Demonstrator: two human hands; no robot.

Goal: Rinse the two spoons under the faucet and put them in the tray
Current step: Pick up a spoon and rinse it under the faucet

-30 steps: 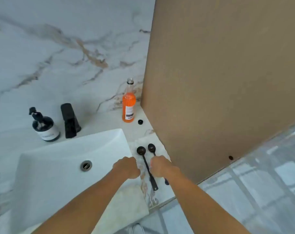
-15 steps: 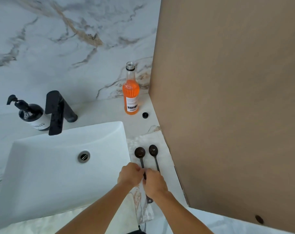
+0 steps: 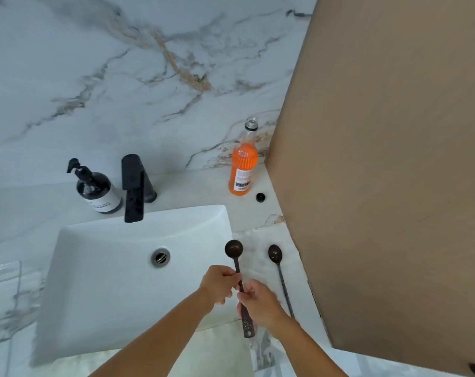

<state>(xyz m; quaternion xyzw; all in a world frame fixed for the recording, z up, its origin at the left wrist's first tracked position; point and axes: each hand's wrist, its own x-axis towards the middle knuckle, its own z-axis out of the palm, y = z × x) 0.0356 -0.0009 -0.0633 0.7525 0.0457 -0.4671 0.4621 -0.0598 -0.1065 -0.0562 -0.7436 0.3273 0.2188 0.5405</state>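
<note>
Beside sink: two spoons; left hand, right hand fingers grip round-bowled spoon; second spoon seemingly flat on counter.

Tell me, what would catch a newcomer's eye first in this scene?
Probably the two hands, left hand and right hand, gripping the handle of a dark spoon at the right edge of the white sink. Next, the bright orange bottle, uncapped, by the marble wall, and the black faucet behind the basin.
</note>
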